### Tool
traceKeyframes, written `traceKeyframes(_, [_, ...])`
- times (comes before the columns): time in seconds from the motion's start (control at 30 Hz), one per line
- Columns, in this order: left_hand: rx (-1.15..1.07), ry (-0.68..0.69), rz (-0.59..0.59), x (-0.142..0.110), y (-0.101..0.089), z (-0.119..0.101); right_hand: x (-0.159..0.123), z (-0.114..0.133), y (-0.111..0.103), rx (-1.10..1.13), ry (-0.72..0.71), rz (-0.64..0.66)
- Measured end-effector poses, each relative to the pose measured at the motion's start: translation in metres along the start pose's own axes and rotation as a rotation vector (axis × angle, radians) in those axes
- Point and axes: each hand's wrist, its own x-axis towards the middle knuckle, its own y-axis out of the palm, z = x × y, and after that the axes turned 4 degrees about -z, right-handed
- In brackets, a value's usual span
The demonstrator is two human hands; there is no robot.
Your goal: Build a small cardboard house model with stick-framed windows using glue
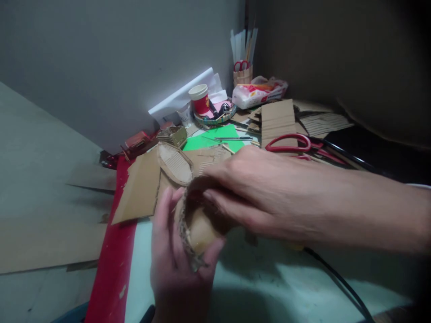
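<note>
Above the front of the table, both my hands hold a curved cardboard piece (202, 229) with a raised wall and a rough, torn-looking rim. My left hand (185, 264) cups it from below and the left, its thumb at the lower edge. From the right, my right hand (256, 188) pinches the far wall, thumb on the inside and fingers outside; these outer fingers are partly hidden. Just behind lies a similar boat-shaped cardboard piece (175, 163) with a ribbed inside. Red-handled scissors (289, 141) rest beyond my right wrist.
Flat cardboard (139, 188) lies at the left by the table's red edge (111, 269). Green paper (215, 137), a red cup (201, 101) on a round tray, a tissue pack (259, 92) and a stick holder (243, 74) stand behind. A black cable (336, 273) runs at the right.
</note>
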Motion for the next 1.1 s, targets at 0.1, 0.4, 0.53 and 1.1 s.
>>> traceKeyframes(0.1, [-0.139,-0.009,-0.043,0.001,0.005,-0.011,-0.006,-0.009,0.002,0.097,-0.049,0.001])
traceKeyframes(0.4, [-0.214,-0.016,-0.038,0.003,0.008,-0.013,-0.014,-0.017,0.014,0.192,-0.071,-0.137])
traceKeyframes(0.53, [-0.262,-0.031,-0.024,0.004,0.008,-0.014,-0.015,-0.019,0.019,0.231,-0.04,-0.167])
traceKeyframes(1.1, [-0.504,-0.077,0.015,0.008,0.01,-0.013,-0.029,-0.02,0.027,0.091,-0.183,-0.305])
